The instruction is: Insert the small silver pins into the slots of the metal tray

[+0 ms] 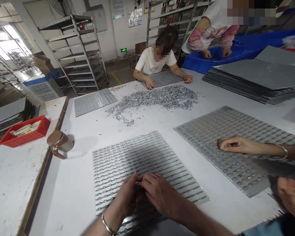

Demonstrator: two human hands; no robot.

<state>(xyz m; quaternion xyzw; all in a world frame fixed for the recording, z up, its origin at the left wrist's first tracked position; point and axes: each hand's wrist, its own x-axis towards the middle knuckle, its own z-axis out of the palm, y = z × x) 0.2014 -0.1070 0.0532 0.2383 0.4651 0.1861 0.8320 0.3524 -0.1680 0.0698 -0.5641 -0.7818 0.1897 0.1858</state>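
Observation:
In front of me on the white table lies a grey sheet point(147, 150) covered in rows of small shiny spindle-shaped metal pieces. My left hand point(129, 195) is over the sheet's near part, thumb and fingers closed together; a silver bangle circles that wrist. Beside it, my right hand point(159, 193) is closed too, its fingertips meeting those of the left. Whatever lies between the fingertips is too small or hidden to name. Beyond the sheet spreads a loose pile of the same kind of metal pieces point(159, 97).
At right, a co-worker's hand point(232, 144) touches another filled sheet point(211, 131). Across the table, a person point(149, 64) handles a third sheet. A brown-lidded mug point(66, 142), a red bin point(43, 127), stacked grey sheets point(250, 72) and a blue tub point(194, 64) stand around.

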